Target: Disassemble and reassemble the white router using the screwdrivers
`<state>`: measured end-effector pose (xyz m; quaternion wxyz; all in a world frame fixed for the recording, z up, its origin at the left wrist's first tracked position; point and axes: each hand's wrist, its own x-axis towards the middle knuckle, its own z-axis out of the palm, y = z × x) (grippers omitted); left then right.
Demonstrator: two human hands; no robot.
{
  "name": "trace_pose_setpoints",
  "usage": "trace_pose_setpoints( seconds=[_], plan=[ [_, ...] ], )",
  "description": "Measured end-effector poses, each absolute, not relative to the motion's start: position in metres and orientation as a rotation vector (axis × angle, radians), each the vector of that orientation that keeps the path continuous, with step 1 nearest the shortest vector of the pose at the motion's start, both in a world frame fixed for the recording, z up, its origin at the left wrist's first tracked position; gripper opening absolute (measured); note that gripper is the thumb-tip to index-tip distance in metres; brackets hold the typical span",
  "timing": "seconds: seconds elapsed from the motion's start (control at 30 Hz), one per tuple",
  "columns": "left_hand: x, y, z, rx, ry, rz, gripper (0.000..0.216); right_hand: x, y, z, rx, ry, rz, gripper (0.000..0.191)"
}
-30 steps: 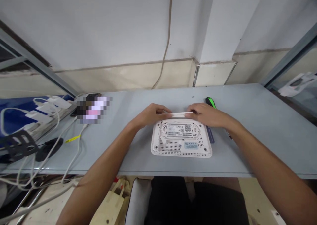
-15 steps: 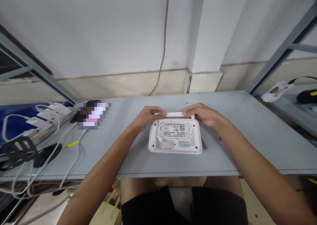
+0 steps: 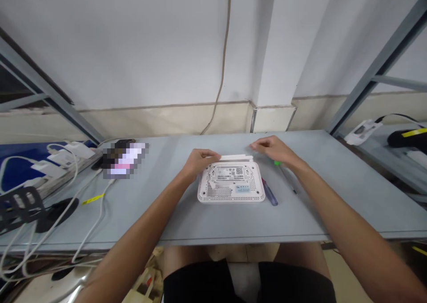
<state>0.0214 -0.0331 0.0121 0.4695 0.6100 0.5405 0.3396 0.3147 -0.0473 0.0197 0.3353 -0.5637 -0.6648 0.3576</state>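
Note:
A white Wi-Fi router [image 3: 231, 193] lies bottom up on the grey desk, with its label, vent holes and a thin white cable on its underside facing me. White antennas [image 3: 233, 157] lie folded along its far edge. My left hand [image 3: 200, 161] grips the router's far left corner, fingers over the antenna end. Beyond the far right corner is my right hand [image 3: 271, 148], apart from the router, its fingers curled in a pinch; whatever is between them is hidden. A screwdriver with a translucent purple-blue handle [image 3: 270, 195] sticks out by the router's right side.
Under my right wrist lies a thin tool with a green end [image 3: 277, 163]. On the left are a pixelated phone [image 3: 125, 161], a power strip with white chargers [image 3: 62, 156], loose cables and a black stand [image 3: 22, 207]. The wall [image 3: 150, 118] rises behind the desk.
My right hand has left the antennas and moved slightly back from the router. The router sits a little further left in view, uncovering the screwdriver and the green-ended tool. My left hand stays on its corner.

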Motion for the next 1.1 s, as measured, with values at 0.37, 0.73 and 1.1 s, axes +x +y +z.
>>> trace_pose_setpoints(
  seconds=[0.37, 0.73, 1.1],
  plan=[
    [-0.003, -0.014, 0.016, 1.693, 1.606, 0.892, 0.015, 0.357, 0.012, 0.005, -1.561, -2.073, 0.352, 0.023],
    [0.008, -0.026, 0.013, 1.591, 1.576, 0.915, 0.023, 0.371, 0.022, -0.005, -1.546, -2.103, 0.383, 0.019],
    [0.037, -0.047, 0.013, 1.692, 1.558, 0.91, 0.024, 0.397, 0.002, -0.02, -1.588, -2.086, 0.394, 0.012]
  ],
)
